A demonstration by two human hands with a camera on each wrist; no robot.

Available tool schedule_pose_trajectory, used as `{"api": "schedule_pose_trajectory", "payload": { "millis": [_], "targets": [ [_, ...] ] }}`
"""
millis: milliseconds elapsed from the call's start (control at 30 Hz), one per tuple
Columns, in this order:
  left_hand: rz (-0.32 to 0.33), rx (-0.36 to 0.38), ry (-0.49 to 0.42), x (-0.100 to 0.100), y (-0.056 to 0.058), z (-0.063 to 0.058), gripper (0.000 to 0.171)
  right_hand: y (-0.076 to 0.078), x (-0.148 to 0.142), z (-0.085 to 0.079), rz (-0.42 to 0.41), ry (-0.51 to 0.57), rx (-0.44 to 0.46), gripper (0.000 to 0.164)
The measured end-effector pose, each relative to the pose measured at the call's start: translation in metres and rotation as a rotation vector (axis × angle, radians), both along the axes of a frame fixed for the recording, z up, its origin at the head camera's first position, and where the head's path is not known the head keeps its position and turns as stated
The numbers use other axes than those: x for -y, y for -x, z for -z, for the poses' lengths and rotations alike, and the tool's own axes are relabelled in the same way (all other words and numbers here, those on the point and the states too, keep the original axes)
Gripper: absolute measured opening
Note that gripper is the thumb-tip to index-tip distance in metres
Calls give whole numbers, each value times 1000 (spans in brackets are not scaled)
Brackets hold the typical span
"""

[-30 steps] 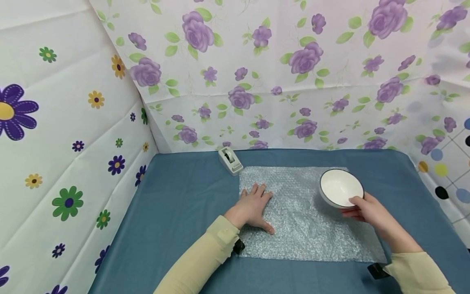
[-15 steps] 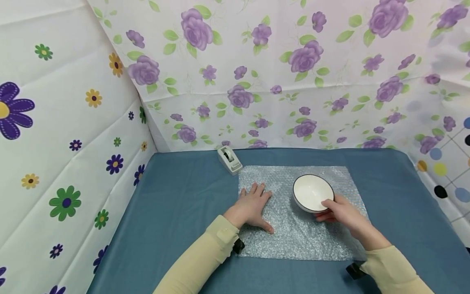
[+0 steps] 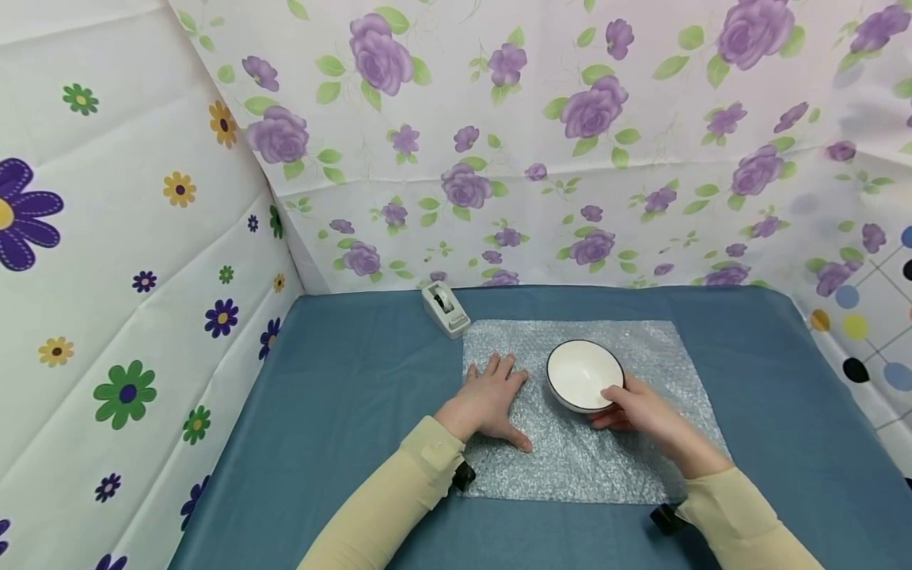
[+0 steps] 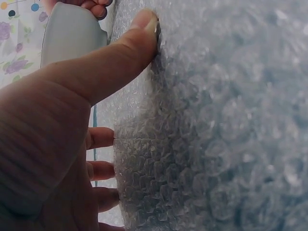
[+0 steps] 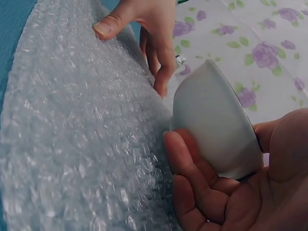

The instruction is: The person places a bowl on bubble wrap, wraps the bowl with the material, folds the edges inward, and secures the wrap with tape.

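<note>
A sheet of bubble wrap (image 3: 570, 467) lies flat on the blue cloth. On its left part rests my left hand (image 3: 492, 404), fingers spread and straight, thumb pointing toward the right. A white bowl (image 3: 580, 372) with a dark rim is held by my right hand (image 3: 634, 412), thumb over the inside of the rim and fingers beneath. In the right wrist view the bowl (image 5: 211, 120) is upright relative to the sheet and close to it; whether its base touches the wrap I cannot tell. The left wrist view shows the left thumb (image 4: 120, 55) on the wrap.
A pale tape dispenser (image 3: 446, 309) stands by the sheet's back left corner. Blue cloth (image 3: 356, 380) covers the table on both sides. Flowered curtains (image 3: 427, 119) hang behind and at the left, and a dotted one at the right.
My right hand has carried the bowl leftward across the bubble wrap, from its right side to near the middle. The left hand has stayed in place.
</note>
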State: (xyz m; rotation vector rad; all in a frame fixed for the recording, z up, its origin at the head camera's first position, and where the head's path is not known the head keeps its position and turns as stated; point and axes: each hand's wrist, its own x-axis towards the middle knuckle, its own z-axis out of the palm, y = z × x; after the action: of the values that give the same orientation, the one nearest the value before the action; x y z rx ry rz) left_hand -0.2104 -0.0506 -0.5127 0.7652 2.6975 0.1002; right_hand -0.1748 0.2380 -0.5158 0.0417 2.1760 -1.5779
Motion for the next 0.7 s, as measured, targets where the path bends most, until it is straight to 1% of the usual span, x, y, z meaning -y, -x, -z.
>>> {"api": "schedule_pose_trajectory", "payload": {
  "millis": [233,700],
  "targets": [
    [3,-4,1,0,1,1,125,2,0,4,-4,17,1,65],
    [1,12,-2,0,1,-1,125,4,-4,7,26,-38,44,66]
  ]
}}
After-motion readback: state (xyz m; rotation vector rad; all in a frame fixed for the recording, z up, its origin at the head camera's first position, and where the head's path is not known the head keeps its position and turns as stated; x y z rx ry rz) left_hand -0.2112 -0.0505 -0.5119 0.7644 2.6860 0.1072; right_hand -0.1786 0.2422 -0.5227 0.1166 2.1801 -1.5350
